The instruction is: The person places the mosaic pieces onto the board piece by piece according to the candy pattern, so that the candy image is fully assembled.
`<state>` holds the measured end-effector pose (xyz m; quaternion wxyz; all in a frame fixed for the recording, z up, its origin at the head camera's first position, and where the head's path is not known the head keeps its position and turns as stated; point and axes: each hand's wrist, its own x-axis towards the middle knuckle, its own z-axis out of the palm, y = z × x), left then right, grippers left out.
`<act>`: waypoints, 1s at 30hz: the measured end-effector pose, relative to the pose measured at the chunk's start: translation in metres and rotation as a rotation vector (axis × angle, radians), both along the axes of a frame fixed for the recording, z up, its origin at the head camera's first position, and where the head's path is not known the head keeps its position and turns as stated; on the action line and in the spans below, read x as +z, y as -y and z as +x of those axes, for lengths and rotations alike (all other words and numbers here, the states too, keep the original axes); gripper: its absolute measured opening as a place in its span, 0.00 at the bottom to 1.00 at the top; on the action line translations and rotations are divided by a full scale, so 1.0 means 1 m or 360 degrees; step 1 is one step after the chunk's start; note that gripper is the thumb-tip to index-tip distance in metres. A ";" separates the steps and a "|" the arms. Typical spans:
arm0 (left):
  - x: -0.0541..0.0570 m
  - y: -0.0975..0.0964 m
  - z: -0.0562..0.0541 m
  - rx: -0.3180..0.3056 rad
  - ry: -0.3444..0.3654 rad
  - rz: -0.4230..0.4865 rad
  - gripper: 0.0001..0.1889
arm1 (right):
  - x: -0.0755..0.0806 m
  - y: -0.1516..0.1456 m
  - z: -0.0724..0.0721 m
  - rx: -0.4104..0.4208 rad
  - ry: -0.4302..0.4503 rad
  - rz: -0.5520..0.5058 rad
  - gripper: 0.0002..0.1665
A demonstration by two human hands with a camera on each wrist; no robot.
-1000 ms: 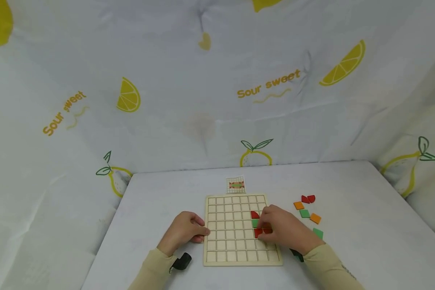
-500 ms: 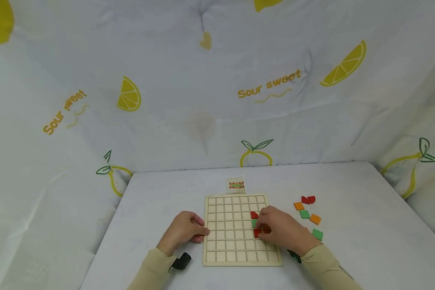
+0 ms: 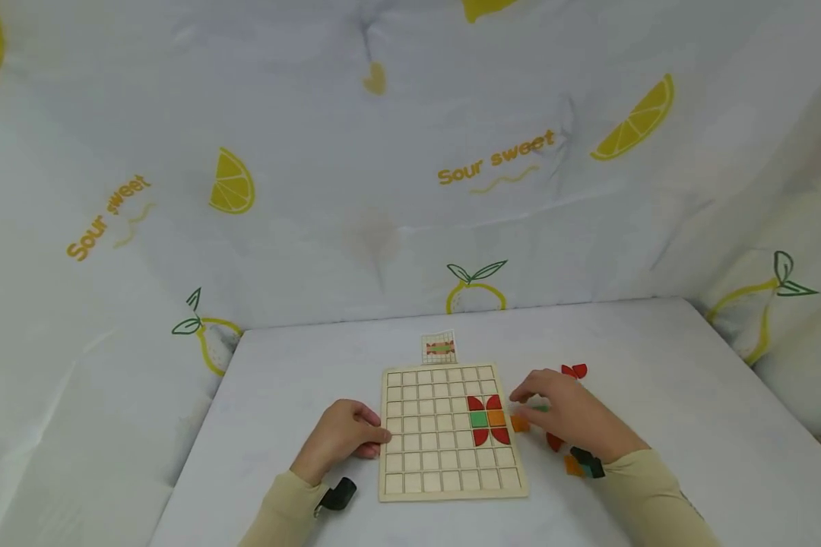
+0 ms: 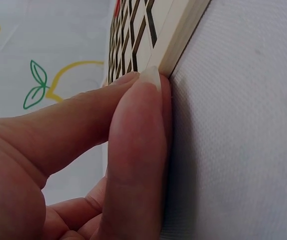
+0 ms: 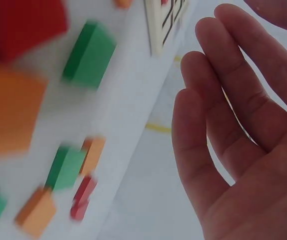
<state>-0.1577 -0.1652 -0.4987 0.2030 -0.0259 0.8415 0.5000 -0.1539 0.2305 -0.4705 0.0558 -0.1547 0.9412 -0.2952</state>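
A pale wooden grid board [image 3: 424, 461] lies in front of me. My left hand [image 3: 342, 434] holds its left edge, with the thumb on the rim; the left wrist view shows thumb and index finger meeting at the board's edge [image 4: 176, 42]. In the board's right columns sit a green square tile [image 3: 478, 419], an orange square tile [image 3: 496, 418] and several red quarter-circle tiles [image 3: 500, 436] above and below them. Just right of the board, my right hand [image 3: 568, 414] hovers over loose tiles, its fingers relaxed and apart from the thumb, nothing held.
Behind the board lies a small pattern card [image 3: 439, 349]. Loose tiles around my right hand include an orange one [image 3: 521, 424], red quarter circles [image 3: 575, 371] and a green one [image 5: 89, 55]; the hand partly hides some. A white lemon-print cloth hangs behind the table.
My right hand has lifted off the tiles and moved right, beyond the board's edge. The orange tile and red pieces under it now show. My left hand stays on the board; the view shifts slightly.
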 end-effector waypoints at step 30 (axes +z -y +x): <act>0.003 -0.002 -0.001 0.0017 0.0029 0.0006 0.19 | -0.015 -0.094 0.033 -0.0318 0.0259 0.0199 0.19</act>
